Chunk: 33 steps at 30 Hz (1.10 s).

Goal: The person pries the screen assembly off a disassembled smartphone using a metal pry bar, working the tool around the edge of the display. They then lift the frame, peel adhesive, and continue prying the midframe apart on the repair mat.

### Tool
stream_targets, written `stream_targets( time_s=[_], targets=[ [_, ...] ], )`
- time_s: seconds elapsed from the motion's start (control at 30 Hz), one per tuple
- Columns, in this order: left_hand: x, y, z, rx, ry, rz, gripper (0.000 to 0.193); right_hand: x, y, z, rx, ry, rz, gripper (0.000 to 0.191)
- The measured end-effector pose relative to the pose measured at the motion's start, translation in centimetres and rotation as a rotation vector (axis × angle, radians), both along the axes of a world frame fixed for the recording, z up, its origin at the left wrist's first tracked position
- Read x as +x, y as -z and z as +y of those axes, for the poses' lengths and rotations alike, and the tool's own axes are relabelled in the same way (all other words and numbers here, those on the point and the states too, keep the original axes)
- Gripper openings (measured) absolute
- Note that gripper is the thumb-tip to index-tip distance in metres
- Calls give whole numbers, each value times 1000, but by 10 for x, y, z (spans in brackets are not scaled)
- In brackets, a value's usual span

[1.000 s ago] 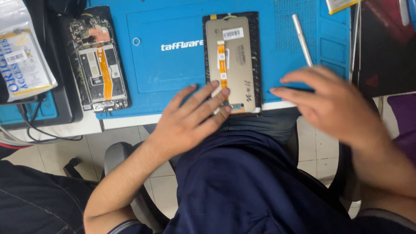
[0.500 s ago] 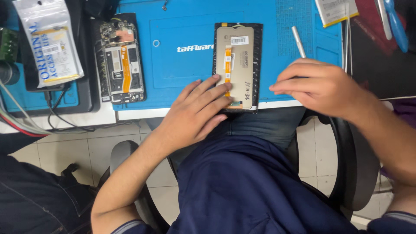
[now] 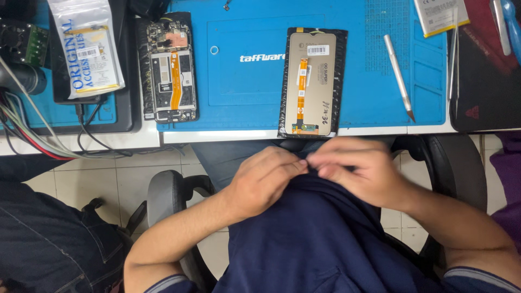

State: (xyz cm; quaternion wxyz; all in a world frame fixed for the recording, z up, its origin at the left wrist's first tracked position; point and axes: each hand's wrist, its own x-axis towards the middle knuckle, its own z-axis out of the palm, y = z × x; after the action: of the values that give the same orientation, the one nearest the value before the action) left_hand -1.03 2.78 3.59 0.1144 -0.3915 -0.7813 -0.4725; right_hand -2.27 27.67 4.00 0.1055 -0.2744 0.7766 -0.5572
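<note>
My left hand (image 3: 266,179) and my right hand (image 3: 358,169) meet fingertip to fingertip over my lap, just below the table edge, above my dark blue shirt. The fingers are pinched together; whether something small is between them cannot be told. On the blue work mat (image 3: 244,81) just beyond my hands, a replacement phone screen (image 3: 312,81) lies face down with an orange flex cable along its back. To the left lies an opened phone (image 3: 169,70) with its internals exposed.
A metal pen-like tool (image 3: 399,76) and thin tweezers (image 3: 453,54) lie on the mat's right side, a battery (image 3: 439,16) at the top right. A plastic parts packet (image 3: 89,49) and cables (image 3: 32,130) are at the left. Chair armrests (image 3: 165,190) flank my lap.
Both hands have left the table edge and the screen, drawn back toward my lap, and come together at the fingertips. The view has shifted, so the mat sits further right.
</note>
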Motion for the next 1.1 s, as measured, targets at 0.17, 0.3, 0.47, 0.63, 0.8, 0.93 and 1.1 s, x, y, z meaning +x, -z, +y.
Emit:
stream_targets(
  time_s=[0.17,0.3,0.47,0.63,0.8,0.93,1.1],
  targets=[
    [9,63,-55,-369,63,-102,19,-44,-40,23,739,513,654,30],
    [-42,141,-130,-833,-382,-36,36,-60,-23,31,644,540,412,33],
    [-120,150,-241,-765,-951,-84,37,-63,2,51,539,580,281,31],
    [-192,98,-259,-640,-1108,-199,37,-81,10,97,233,814,104,36],
    [-294,38,-241,-559,-1095,-313,37,-108,3,104,590,918,437,20],
    [-357,34,-244,-559,-1085,-412,37,-96,-2,50,875,881,442,24],
    [-409,50,-238,-589,-1085,-496,38,-100,8,-42,753,445,118,72]
  ],
)
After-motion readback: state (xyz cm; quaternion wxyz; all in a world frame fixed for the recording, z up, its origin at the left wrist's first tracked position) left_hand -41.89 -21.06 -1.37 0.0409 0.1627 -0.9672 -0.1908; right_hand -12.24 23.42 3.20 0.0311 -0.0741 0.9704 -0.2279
